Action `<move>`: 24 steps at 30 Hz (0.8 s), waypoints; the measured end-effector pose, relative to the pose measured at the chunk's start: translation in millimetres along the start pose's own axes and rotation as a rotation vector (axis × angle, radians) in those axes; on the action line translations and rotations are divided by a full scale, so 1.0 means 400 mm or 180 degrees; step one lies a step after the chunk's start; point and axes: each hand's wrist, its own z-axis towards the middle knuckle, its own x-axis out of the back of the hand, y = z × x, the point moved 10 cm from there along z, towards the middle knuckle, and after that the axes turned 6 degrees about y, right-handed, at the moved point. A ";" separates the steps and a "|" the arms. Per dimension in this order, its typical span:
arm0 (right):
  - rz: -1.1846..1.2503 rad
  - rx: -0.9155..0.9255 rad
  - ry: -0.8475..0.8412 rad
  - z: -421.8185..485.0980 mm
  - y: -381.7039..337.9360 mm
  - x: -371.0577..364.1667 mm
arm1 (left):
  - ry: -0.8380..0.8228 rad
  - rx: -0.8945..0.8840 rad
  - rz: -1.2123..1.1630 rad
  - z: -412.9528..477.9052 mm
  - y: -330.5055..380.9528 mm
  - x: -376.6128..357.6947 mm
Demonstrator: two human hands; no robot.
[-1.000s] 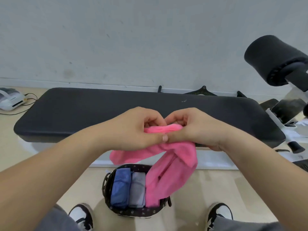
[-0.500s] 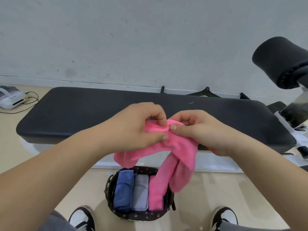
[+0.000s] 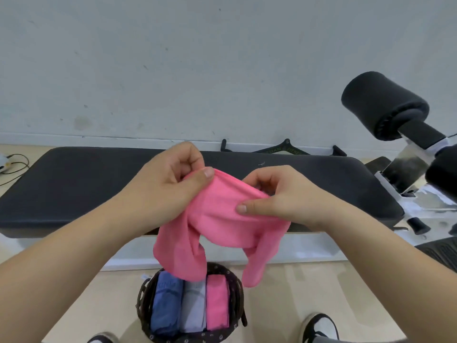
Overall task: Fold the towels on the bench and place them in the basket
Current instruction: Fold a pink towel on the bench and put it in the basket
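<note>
bench (image 3: 86,184): black pad, small pale speck (image 3: 261,163), maybe lint | floor (image 3: 284,293): basket (image 3: 238,293)

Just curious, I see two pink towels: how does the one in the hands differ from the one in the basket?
The held pink towel is loose and bunched, its ends dangling; the folded pink towel is a neat narrow block. The first hangs in the air, pinched by the left hand and right hand; the second sits in the basket beside a grey towel. Both are bright pink.

Pink towel (image 3: 217,219): soft matt cloth. Tabletop (image 3: 74,184): matt black textured padding. Basket (image 3: 237,298): dark woven wicker. Foam roller (image 3: 380,105): matt black. Floor (image 3: 296,293): smooth light wood look.
</note>
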 end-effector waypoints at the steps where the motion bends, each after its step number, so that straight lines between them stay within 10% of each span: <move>1: 0.0078 -0.0090 -0.0158 -0.004 0.004 0.002 | 0.0144 0.0004 -0.0005 0.002 0.007 0.012; 9: -0.0273 -0.0849 -0.0380 -0.031 0.147 0.098 | 0.0893 -0.0081 0.0793 0.014 -0.018 0.141; 18: -0.1285 -0.0829 0.1535 -0.064 0.264 0.363 | -0.0867 0.0505 0.1792 -0.037 -0.153 0.136; 24: -0.0209 -0.0839 0.2419 -0.046 0.258 0.367 | 0.0202 0.0418 0.2636 0.047 -0.213 0.239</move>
